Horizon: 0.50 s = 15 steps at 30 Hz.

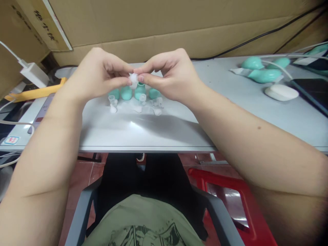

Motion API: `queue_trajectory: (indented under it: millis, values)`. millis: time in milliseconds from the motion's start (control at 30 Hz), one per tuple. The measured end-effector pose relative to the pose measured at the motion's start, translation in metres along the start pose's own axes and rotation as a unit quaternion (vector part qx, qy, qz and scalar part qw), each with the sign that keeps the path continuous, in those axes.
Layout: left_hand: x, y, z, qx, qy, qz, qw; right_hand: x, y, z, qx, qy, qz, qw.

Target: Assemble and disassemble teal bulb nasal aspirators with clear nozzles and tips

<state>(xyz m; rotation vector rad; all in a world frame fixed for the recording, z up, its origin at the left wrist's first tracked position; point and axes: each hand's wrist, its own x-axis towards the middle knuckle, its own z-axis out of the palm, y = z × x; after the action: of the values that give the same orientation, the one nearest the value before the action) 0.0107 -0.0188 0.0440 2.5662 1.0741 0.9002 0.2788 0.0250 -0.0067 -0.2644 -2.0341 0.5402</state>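
Note:
Between their fingertips, my left hand (107, 70) and my right hand (167, 73) pinch a small translucent white piece (133, 79), partly covered by the fingers. Both hands are closed on it, above the grey table. Just below and behind it stand several mint-green bulb-shaped bottles (140, 91) in a row, some partly hidden by my hands. In front of them lie small clear plastic fittings (142, 99) and thin white pieces (157, 111), whose exact kind I cannot make out.
Further mint-green bulbs (265, 75) lie at the right, near a white oval case (281, 92) and a dark device (311, 94). At left are a white charger (34, 74), a yellow bar (38, 92) and a phone (44, 107). Cardboard (153, 24) walls the back. A red stool (246, 205) stands below right.

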Motion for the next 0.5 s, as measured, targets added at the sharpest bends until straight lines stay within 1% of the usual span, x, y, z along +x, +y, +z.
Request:
queue_trajectory:
  millis: [67,133,267,300,333,367,433,500]
  values:
    - [0.001,0.000,0.001,0.068,-0.028,0.024,0.997,0.002,0.001,-0.002,-0.019,-0.008,0.012,1.000]
    - [0.003,0.002,0.002,0.105,-0.038,0.022,0.994,0.003,0.003,-0.002,-0.033,-0.007,0.007,0.999]
    - [0.004,0.009,0.004,0.135,-0.026,0.016,0.990,0.001,0.007,0.001,-0.022,0.037,-0.046,0.998]
    - [0.005,0.010,0.004,0.145,-0.027,0.016,0.989,0.000,0.004,0.004,-0.032,0.048,-0.042,0.997]
    - [0.005,0.012,0.005,0.157,-0.027,0.016,0.987,-0.002,0.000,0.006,-0.048,0.062,-0.032,0.996]
    - [0.005,0.013,0.005,0.168,-0.026,0.013,0.985,-0.003,-0.007,0.010,-0.072,0.070,0.004,0.995]
    - [0.005,0.015,0.007,0.173,-0.016,0.008,0.985,-0.005,-0.023,0.020,-0.101,0.062,0.086,0.989]
    - [0.004,0.015,0.009,0.147,0.002,0.001,0.989,-0.004,-0.038,0.031,-0.110,0.050,0.128,0.984]
